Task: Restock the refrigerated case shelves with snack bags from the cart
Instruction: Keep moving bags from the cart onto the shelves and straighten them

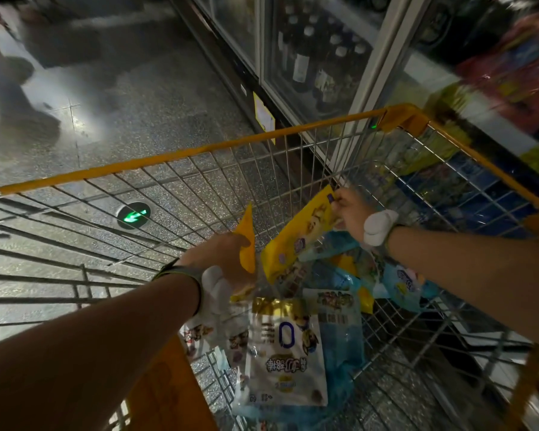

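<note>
1. The refrigerated case (pixel 311 57) runs along the far right side of the aisle, glass doors fronting rows of dark bottles; its nearer shelves on the right are blurred, with colourful packets on them.
2. The cart (pixel 199 150), wire mesh with a yellow rim, stands just beside the case on a speckled floor (pixel 131 98), where a round green arrow light (pixel 133 216) glows.
3. Inside the cart lies a loose heap of snack bags: a white bag (pixel 288 353) with a blue ring printed on it lies flat in the middle, and light-blue bags (pixel 395 275) sit toward the right wall.
4. The right hand (pixel 350 213), a white device strapped at its wrist, has its fingers curled over the top end of a long yellow bag (pixel 296 241), which slants down onto the heap.
5. The left hand (pixel 221 256), likewise strapped, grips a smaller yellow packet (pixel 247 241) upright, thumb pressed across its face, just left of the long bag.
</note>
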`<action>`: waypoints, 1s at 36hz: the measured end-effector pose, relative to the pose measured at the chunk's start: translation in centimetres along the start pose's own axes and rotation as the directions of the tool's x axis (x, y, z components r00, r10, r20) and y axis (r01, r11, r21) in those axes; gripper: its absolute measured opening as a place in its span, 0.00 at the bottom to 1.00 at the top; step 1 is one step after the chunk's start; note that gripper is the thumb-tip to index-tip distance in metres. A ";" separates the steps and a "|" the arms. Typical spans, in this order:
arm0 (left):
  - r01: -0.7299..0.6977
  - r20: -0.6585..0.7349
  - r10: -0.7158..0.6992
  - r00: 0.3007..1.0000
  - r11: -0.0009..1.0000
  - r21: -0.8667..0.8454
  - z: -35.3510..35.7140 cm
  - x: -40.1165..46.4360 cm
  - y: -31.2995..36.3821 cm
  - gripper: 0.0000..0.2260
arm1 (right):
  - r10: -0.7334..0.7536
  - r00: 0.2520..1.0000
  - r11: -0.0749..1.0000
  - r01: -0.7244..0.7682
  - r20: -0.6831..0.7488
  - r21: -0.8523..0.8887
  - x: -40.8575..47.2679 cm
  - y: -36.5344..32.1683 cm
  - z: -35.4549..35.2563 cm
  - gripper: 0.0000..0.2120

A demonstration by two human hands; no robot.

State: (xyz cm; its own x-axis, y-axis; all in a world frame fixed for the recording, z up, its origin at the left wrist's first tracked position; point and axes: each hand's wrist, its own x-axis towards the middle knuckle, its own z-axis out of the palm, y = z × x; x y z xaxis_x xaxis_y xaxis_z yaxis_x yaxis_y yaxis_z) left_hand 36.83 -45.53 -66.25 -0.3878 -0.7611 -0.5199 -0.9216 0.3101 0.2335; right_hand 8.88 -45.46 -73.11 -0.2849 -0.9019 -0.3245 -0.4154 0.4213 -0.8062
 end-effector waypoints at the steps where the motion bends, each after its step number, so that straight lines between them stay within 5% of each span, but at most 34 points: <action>1: -0.014 0.008 0.015 1.000 1.000 -0.004 0.1 0.1 0.0 0.19 | 0.078 0.997 0.991 -0.079 0.006 0.108 0.0 0.3 0.1 0.05; 6: -0.022 -0.024 0.023 0.999 1.000 0.016 0.7 1.1 -0.1 0.21 | 0.368 0.912 0.762 -0.406 0.179 0.505 -1.4 1.8 1.1 0.12; 9: -0.019 -0.016 0.020 1.000 0.999 0.035 0.4 1.6 0.0 0.19 | 0.416 0.878 0.730 -0.477 0.235 0.490 -2.1 2.6 2.2 0.12; 11: -0.043 -0.013 0.044 0.999 0.997 0.069 0.2 1.6 0.0 0.19 | 0.465 0.854 0.787 -0.520 0.235 0.333 -2.0 2.9 2.6 0.13; 14: -0.058 -0.027 0.062 0.998 0.990 0.130 0.6 1.7 0.0 0.19 | 0.336 0.934 0.908 -0.288 0.120 -0.303 -1.6 3.2 3.0 0.15; 17: -0.056 -0.045 0.066 0.997 0.980 0.192 0.9 2.0 0.4 0.18 | -0.068 0.997 0.947 0.075 0.035 -0.311 -2.4 1.4 3.7 0.29; 19: -0.069 -0.054 0.083 0.995 0.974 0.216 0.9 2.2 0.7 0.17 | -0.348 0.928 0.854 0.371 0.129 -0.364 -3.0 -1.0 3.6 0.33; 21: -0.082 -0.057 0.098 0.994 0.969 0.235 0.8 2.3 1.0 0.16 | -0.532 0.792 0.629 0.606 0.300 -0.487 -3.3 -3.1 3.3 0.32; 23: -0.090 -0.054 0.107 0.993 0.963 0.254 0.9 2.3 1.2 0.15 | -0.557 0.730 0.514 0.678 0.396 -0.525 -3.2 -4.6 3.1 0.29; 26: -0.111 -0.074 0.135 0.988 0.958 0.264 0.9 2.0 1.0 0.15 | -0.559 0.717 0.501 0.692 0.416 -0.520 -2.7 -6.1 2.8 0.26; 32: -0.162 -0.031 0.179 0.983 0.944 0.286 0.1 1.6 1.0 0.16 | -0.573 0.524 0.071 0.797 0.630 -0.599 -3.1 -7.1 2.7 0.14; 34: -0.195 0.012 0.201 0.980 0.934 0.299 -0.5 1.1 1.4 0.16 | -0.456 0.538 0.071 0.816 0.709 -0.574 -3.8 -7.7 3.0 0.15; 36: -0.234 0.040 0.233 0.972 0.924 0.302 -1.6 0.4 1.8 0.17 | -0.352 0.612 0.215 0.790 0.709 -0.575 -4.5 -8.6 2.5 0.16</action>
State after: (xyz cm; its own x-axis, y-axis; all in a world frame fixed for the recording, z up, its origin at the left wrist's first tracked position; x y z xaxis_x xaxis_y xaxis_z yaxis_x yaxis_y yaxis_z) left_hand 35.00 -46.20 -64.77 -0.5922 -0.6446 -0.4836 -0.7659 0.6367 0.0892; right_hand 15.91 -45.26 -65.97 0.5841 -0.7670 -0.2655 -0.8108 -0.5671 -0.1451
